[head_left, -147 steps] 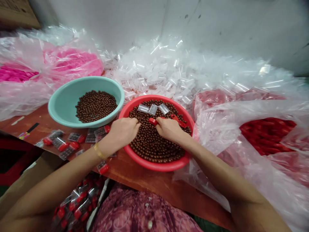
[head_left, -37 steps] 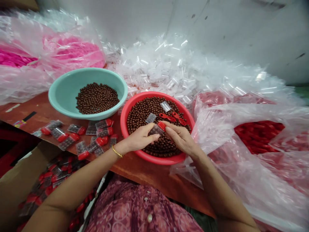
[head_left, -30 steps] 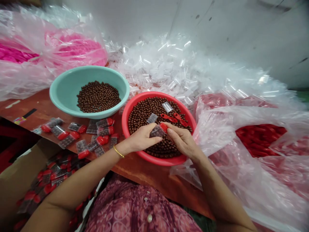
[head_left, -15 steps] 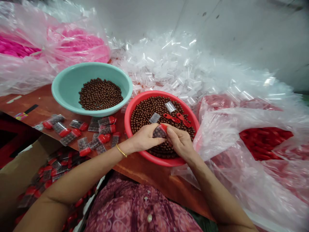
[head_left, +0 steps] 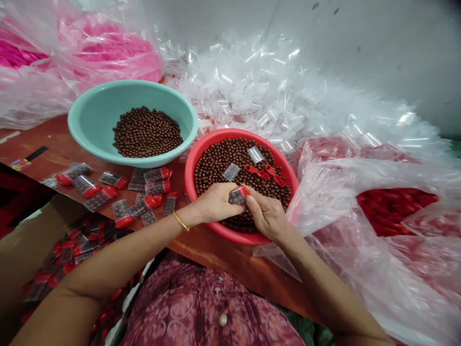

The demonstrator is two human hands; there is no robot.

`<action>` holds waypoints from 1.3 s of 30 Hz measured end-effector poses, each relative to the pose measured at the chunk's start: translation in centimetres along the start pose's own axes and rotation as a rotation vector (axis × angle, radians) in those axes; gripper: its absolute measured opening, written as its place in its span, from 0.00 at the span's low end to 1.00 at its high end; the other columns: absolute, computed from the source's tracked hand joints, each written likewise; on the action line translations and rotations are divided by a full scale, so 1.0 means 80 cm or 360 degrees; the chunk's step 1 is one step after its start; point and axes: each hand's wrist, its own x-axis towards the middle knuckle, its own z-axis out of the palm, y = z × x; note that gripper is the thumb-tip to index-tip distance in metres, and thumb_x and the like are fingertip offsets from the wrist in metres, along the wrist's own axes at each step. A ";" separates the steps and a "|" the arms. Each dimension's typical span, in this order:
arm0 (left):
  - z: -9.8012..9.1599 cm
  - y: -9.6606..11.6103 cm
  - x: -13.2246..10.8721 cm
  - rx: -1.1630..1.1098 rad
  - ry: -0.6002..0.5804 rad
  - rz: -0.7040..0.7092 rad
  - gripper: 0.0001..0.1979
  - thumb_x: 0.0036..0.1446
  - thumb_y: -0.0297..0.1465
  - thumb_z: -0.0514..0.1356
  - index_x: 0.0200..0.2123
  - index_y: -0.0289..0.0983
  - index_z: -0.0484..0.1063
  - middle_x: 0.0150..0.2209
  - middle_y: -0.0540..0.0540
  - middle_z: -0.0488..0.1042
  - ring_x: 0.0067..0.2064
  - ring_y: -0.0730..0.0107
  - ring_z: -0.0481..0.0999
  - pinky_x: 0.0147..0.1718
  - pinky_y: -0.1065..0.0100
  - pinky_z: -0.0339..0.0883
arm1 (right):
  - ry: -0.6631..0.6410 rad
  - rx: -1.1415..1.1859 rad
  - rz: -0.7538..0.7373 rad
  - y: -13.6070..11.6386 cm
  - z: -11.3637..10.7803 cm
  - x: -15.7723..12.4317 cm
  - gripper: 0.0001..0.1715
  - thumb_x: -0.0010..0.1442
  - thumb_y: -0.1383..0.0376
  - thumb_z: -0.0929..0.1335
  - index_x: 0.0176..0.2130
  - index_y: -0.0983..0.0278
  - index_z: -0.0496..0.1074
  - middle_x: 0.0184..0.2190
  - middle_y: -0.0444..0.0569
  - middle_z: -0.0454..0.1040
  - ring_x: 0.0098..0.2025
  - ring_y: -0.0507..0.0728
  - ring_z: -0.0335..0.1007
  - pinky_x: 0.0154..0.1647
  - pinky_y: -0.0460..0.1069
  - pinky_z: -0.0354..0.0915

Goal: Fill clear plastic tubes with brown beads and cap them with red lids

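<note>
Over the red basin (head_left: 190,175), my left hand (head_left: 214,203) is closed around a small clear container (head_left: 236,196) filled with brown balls. The fingers of my right hand (head_left: 268,214) are closed on the red cap (head_left: 245,190) at the container's right end; how far the cap sits on is hidden by the fingers. Brown balls (head_left: 212,161) fill the basin beneath both hands. On top of them lie two clear containers, one nearer (head_left: 231,171) and one farther (head_left: 255,154), and two red caps with looped ends (head_left: 257,171).
A teal basin (head_left: 90,129) with more brown balls stands at left. Capped filled containers (head_left: 122,212) lie on the table's edge, above a box of similar ones (head_left: 75,250). Clear containers (head_left: 252,86) are heaped behind. Bags hold red pieces (head_left: 396,209) and pink pieces (head_left: 115,53).
The container has tilted slightly and settled lower between my hands, both still gripping it. The camera view has shifted a little; the basins and loose pieces stay put.
</note>
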 end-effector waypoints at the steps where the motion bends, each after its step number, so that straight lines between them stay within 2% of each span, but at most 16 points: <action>1: 0.000 0.000 0.000 -0.0013 -0.0027 0.0004 0.07 0.44 0.31 0.58 0.23 0.35 0.62 0.22 0.54 0.63 0.25 0.77 0.59 0.23 0.74 0.53 | -0.0025 -0.0013 -0.0034 0.002 -0.001 -0.002 0.25 0.65 0.59 0.56 0.53 0.67 0.69 0.35 0.55 0.78 0.31 0.56 0.75 0.34 0.48 0.70; 4: 0.001 0.001 -0.001 -0.0045 -0.0059 0.0017 0.07 0.43 0.32 0.58 0.23 0.35 0.61 0.21 0.54 0.61 0.24 0.78 0.58 0.22 0.75 0.52 | -0.0053 0.0033 -0.0024 0.000 0.001 -0.007 0.25 0.65 0.59 0.56 0.54 0.66 0.68 0.32 0.52 0.78 0.29 0.55 0.74 0.33 0.48 0.69; 10: 0.001 0.000 -0.001 -0.0095 0.0083 -0.0047 0.07 0.39 0.30 0.58 0.21 0.35 0.61 0.20 0.55 0.60 0.24 0.79 0.56 0.21 0.75 0.51 | 0.0101 0.0217 0.0172 -0.029 0.007 0.001 0.26 0.66 0.57 0.54 0.54 0.65 0.67 0.37 0.53 0.76 0.36 0.56 0.73 0.38 0.49 0.68; 13: 0.001 0.001 0.003 -0.0210 0.0084 -0.0105 0.06 0.37 0.29 0.57 0.21 0.35 0.62 0.20 0.55 0.60 0.23 0.80 0.56 0.20 0.75 0.51 | -0.0078 0.0402 0.0232 -0.024 -0.006 0.010 0.27 0.66 0.53 0.54 0.48 0.64 0.71 0.26 0.47 0.73 0.28 0.53 0.69 0.30 0.47 0.65; 15: 0.001 0.002 0.006 -0.0311 0.0024 -0.0166 0.05 0.36 0.28 0.56 0.21 0.35 0.62 0.19 0.56 0.59 0.21 0.80 0.56 0.19 0.75 0.49 | -0.0249 0.0561 0.0274 -0.016 -0.016 0.017 0.31 0.66 0.51 0.52 0.44 0.65 0.73 0.17 0.42 0.64 0.20 0.51 0.60 0.24 0.46 0.60; 17: 0.001 0.003 0.008 -0.0361 -0.0011 -0.0217 0.04 0.36 0.28 0.56 0.21 0.36 0.62 0.17 0.56 0.59 0.20 0.80 0.56 0.18 0.75 0.49 | -0.0304 0.0602 0.0289 -0.010 -0.024 0.023 0.33 0.66 0.51 0.51 0.42 0.67 0.74 0.14 0.41 0.60 0.18 0.49 0.55 0.22 0.46 0.57; 20: 0.000 0.004 0.008 -0.0349 0.0029 -0.0240 0.04 0.37 0.28 0.56 0.21 0.36 0.62 0.17 0.56 0.60 0.20 0.80 0.57 0.18 0.75 0.50 | -0.0229 0.0437 0.0220 -0.011 -0.026 0.029 0.31 0.67 0.53 0.51 0.42 0.66 0.75 0.16 0.42 0.64 0.20 0.50 0.59 0.25 0.46 0.59; 23: 0.001 0.003 0.006 -0.0279 0.0112 -0.0191 0.05 0.37 0.29 0.56 0.20 0.36 0.61 0.18 0.55 0.60 0.21 0.80 0.58 0.19 0.75 0.51 | -0.0179 0.0155 0.0093 -0.017 -0.022 0.027 0.27 0.66 0.57 0.53 0.45 0.64 0.74 0.25 0.47 0.74 0.27 0.54 0.69 0.31 0.47 0.63; 25: 0.002 0.001 0.004 -0.0172 0.0174 -0.0135 0.05 0.37 0.30 0.56 0.19 0.36 0.61 0.18 0.55 0.60 0.22 0.80 0.57 0.19 0.75 0.50 | -0.0181 -0.0075 0.0006 -0.018 -0.019 0.023 0.25 0.65 0.60 0.54 0.48 0.65 0.73 0.30 0.51 0.77 0.29 0.55 0.72 0.32 0.47 0.63; 28: 0.002 -0.003 0.004 -0.0078 0.0143 -0.0075 0.06 0.38 0.30 0.56 0.18 0.36 0.60 0.18 0.54 0.59 0.22 0.79 0.56 0.18 0.75 0.49 | -0.0216 -0.0352 -0.0107 -0.017 -0.019 0.017 0.25 0.64 0.61 0.55 0.49 0.69 0.71 0.27 0.53 0.77 0.25 0.55 0.71 0.27 0.47 0.61; 32: 0.001 -0.003 0.006 -0.0147 0.0043 -0.0098 0.05 0.36 0.29 0.56 0.18 0.36 0.60 0.18 0.55 0.60 0.21 0.79 0.57 0.17 0.75 0.48 | -0.0363 -0.0347 -0.0247 -0.017 -0.030 0.017 0.23 0.63 0.66 0.53 0.51 0.70 0.66 0.29 0.51 0.77 0.28 0.54 0.73 0.30 0.46 0.63; 35: 0.001 0.000 0.008 -0.0100 0.0060 -0.0158 0.05 0.34 0.27 0.56 0.17 0.36 0.60 0.18 0.55 0.60 0.21 0.79 0.56 0.18 0.75 0.49 | -0.0441 -0.0533 -0.0330 -0.019 -0.032 0.023 0.23 0.61 0.69 0.53 0.51 0.75 0.64 0.24 0.51 0.76 0.23 0.54 0.70 0.25 0.47 0.60; 39: 0.000 0.003 0.010 -0.0064 0.0158 -0.0296 0.06 0.33 0.27 0.57 0.16 0.36 0.59 0.17 0.55 0.59 0.21 0.79 0.56 0.19 0.74 0.50 | -0.0383 -0.0816 -0.0352 -0.020 -0.016 0.028 0.24 0.59 0.68 0.54 0.50 0.81 0.61 0.22 0.54 0.74 0.20 0.55 0.69 0.20 0.47 0.57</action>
